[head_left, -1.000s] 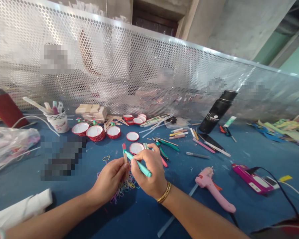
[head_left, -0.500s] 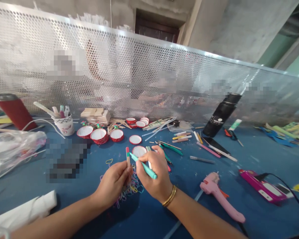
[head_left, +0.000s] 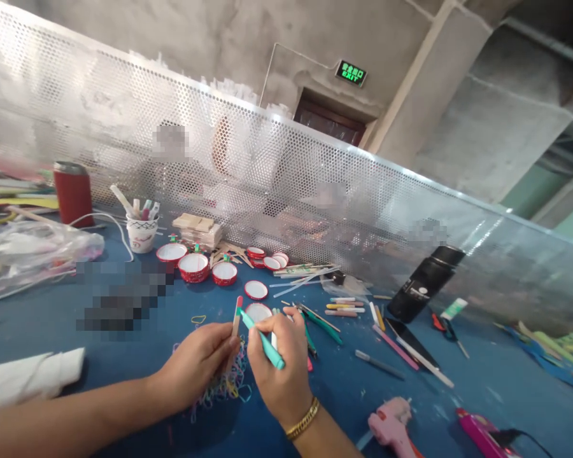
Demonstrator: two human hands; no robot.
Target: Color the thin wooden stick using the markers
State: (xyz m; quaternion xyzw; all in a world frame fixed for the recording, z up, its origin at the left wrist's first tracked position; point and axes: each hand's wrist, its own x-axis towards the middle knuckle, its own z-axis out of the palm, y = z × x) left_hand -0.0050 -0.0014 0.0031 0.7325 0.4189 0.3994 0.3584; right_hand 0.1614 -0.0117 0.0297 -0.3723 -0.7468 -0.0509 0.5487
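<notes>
Pinched upright in my left hand (head_left: 200,359) is a wooden craft stick (head_left: 237,318) with a red-coloured top and a green patch below it. My right hand (head_left: 281,362) grips a teal marker pen (head_left: 267,346), its tip at the stick's green patch. Whether the tip touches cannot be made out for certain. Under my hands lies a heap of coloured rubber bands (head_left: 229,381), partly hidden by them. A round white lid with a red rim (head_left: 258,312) sits just behind the stick, partly covered by the marker and my right hand.
Red-rimmed lids (head_left: 193,264), a stack of wooden sticks (head_left: 195,228) and a paper cup (head_left: 142,233) stand towards the back. Green-handled pliers (head_left: 322,326), several markers (head_left: 344,306) and a black bottle (head_left: 423,286) are to the right. A pink glue gun (head_left: 392,423) lies front right.
The camera view has tilted and shifted, so the table appears turned and more wall shows. Both hands keep their hold, with the marker tip still at the stick.
</notes>
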